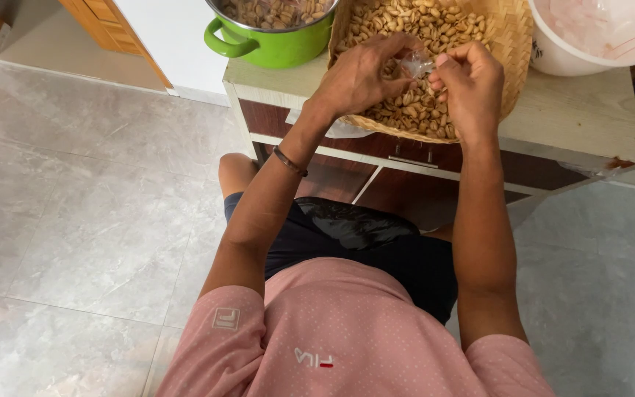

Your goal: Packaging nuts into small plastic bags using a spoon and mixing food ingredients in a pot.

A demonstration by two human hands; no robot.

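**Two hands pinching a small clear piece over a tray of peanuts**

Both hands are meeting above the woven tray (512, 44), which is full of peanuts (413, 33) in their shells. The left hand (358, 73) and the right hand (468, 77) are together pinching a small clear plastic piece (417, 66) between their fingertips; what is inside it I cannot tell. The piece is hanging just above the nuts, near the middle of the tray.

The tray is lying on a low table (575, 117), and its near rim is reaching over the table's front edge, above a drawer. To the left, a green pot (273, 48) is standing, touching or almost touching the tray, and it is holding shelled nuts. To the right, a white bowl (626, 37) is sitting near the tray with something pale inside, too faint to name.

The table top is staying bare only at its right front part. Around the table, the grey tiled floor (90, 220) is giving wide room at the left.
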